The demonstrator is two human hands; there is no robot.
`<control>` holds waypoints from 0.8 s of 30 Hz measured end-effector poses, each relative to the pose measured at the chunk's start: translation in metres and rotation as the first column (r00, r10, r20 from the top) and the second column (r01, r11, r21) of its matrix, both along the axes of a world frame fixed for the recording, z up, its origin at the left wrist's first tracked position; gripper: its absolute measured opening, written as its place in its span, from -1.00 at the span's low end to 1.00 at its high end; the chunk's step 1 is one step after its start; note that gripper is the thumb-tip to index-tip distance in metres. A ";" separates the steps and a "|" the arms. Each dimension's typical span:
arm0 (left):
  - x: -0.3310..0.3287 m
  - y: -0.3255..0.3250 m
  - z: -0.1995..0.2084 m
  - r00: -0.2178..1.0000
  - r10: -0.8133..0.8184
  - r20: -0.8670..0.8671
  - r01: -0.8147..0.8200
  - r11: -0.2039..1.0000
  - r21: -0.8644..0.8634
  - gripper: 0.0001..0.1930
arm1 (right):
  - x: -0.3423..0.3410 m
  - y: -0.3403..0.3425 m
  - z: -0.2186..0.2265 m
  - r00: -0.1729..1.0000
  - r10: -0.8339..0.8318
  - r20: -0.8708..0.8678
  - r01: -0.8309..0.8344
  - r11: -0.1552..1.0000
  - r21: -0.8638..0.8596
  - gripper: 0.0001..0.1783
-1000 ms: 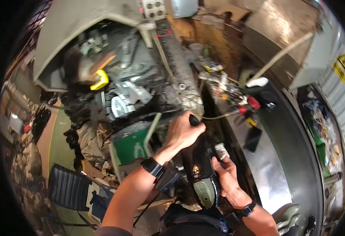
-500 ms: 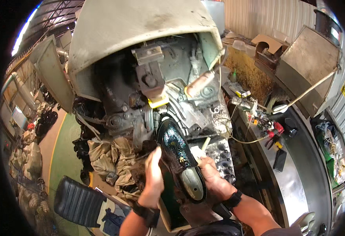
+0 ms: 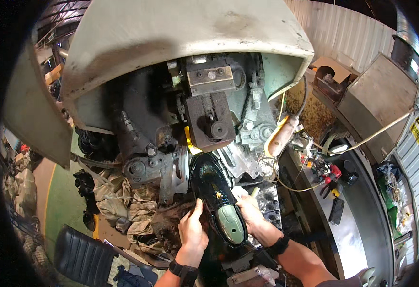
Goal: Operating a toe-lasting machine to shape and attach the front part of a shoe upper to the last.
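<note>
A glossy black shoe [image 3: 211, 179] on a pale green last [image 3: 232, 224] points its toe away from me, up against the metal jaws of a grimy machine [image 3: 211, 122]. My left hand [image 3: 193, 233] holds its left side, thumb raised along the edge and the other fingers partly hidden. On the opposite side, near the heel, my right hand [image 3: 251, 213] grips the shoe. A small white piece [image 3: 238, 192], perhaps cloth, shows at the right fingertips.
A pale hood [image 3: 185, 28] arches over the machine. A hand lamp [image 3: 282, 136] hangs at its right. On the metal bench [image 3: 350, 225] lie pliers [image 3: 331, 187] and a black case [image 3: 336, 211]. A black chair [image 3: 83, 256] and crumpled tan cloth [image 3: 111, 201] are at left.
My view has shifted nearer the machine. The shoe's toe has come under the machine's central block. My left hand, flat beside the shoe before, has closed against its side.
</note>
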State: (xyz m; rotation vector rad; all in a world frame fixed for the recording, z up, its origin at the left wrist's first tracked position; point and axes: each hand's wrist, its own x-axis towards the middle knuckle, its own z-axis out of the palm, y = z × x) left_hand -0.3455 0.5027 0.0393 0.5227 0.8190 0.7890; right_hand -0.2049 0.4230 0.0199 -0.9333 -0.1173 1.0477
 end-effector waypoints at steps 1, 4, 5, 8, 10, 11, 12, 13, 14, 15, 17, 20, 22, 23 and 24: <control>0.003 -0.001 0.000 0.999 0.037 -0.023 -0.036 0.999 0.024 -0.76 | 0.004 0.002 -0.004 1.000 0.010 0.029 -0.010 1.000 -0.009 -0.64; 0.013 -0.008 -0.014 0.988 0.140 -0.070 -0.133 0.987 0.094 -0.78 | 0.011 0.003 -0.011 0.999 0.032 0.034 -0.032 0.999 -0.001 -0.64; 0.015 -0.012 -0.023 0.976 0.200 -0.084 -0.186 0.971 0.147 -0.77 | 0.011 0.003 -0.010 0.999 0.036 0.017 -0.036 0.999 0.023 -0.64; 0.033 -0.011 -0.068 0.943 0.327 -0.059 -0.307 0.925 0.225 -0.71 | 0.017 0.007 -0.030 0.998 0.013 0.060 -0.017 0.998 0.056 -0.69; 0.044 -0.015 -0.070 0.938 0.341 -0.067 -0.327 0.931 0.164 -0.69 | 0.022 0.009 -0.042 1.000 -0.001 0.030 -0.002 0.997 0.080 -0.69; 0.050 -0.018 -0.061 0.928 0.363 -0.088 -0.349 0.926 0.146 -0.69 | 0.024 0.009 -0.044 0.999 -0.014 0.047 0.009 0.995 0.101 -0.69; 0.054 -0.020 -0.055 0.917 0.384 -0.109 -0.371 0.920 0.128 -0.69 | 0.025 0.010 -0.046 0.998 -0.026 0.065 0.018 0.992 0.121 -0.69; 0.054 -0.018 -0.063 0.921 0.379 -0.096 -0.365 0.922 0.131 -0.69 | 0.023 0.010 -0.038 1.000 -0.007 0.020 0.005 0.993 0.122 -0.69; 0.053 -0.016 -0.070 0.915 0.390 -0.102 -0.377 0.917 0.129 -0.69 | 0.021 0.012 -0.035 1.000 0.006 0.015 -0.008 0.993 0.117 -0.69; 0.052 -0.014 -0.076 0.915 0.397 -0.068 -0.384 0.912 0.144 -0.69 | 0.019 0.014 -0.033 0.999 -0.015 0.045 0.009 0.992 0.127 -0.70; 0.054 -0.014 -0.086 0.913 0.408 -0.030 -0.398 0.904 0.155 -0.68 | 0.022 0.013 -0.044 0.995 -0.020 0.103 0.005 0.990 0.138 -0.62; 0.058 -0.011 -0.091 0.905 0.425 -0.037 -0.407 0.886 0.222 -0.68 | 0.025 0.018 -0.054 0.998 -0.005 0.069 -0.008 0.984 0.180 -0.62; 0.058 -0.009 -0.096 0.906 0.424 -0.020 -0.408 0.883 0.230 -0.68 | 0.024 0.017 -0.056 0.999 0.013 0.030 -0.019 0.982 0.187 -0.64; 0.057 -0.009 -0.097 0.913 0.409 -0.006 -0.396 0.886 0.241 -0.69 | 0.025 0.018 -0.058 0.998 0.009 0.064 -0.021 0.983 0.184 -0.66; 0.057 -0.009 -0.098 0.908 0.418 -0.002 -0.405 0.882 0.241 -0.69 | 0.026 0.017 -0.060 0.995 0.004 0.097 -0.022 0.983 0.182 -0.67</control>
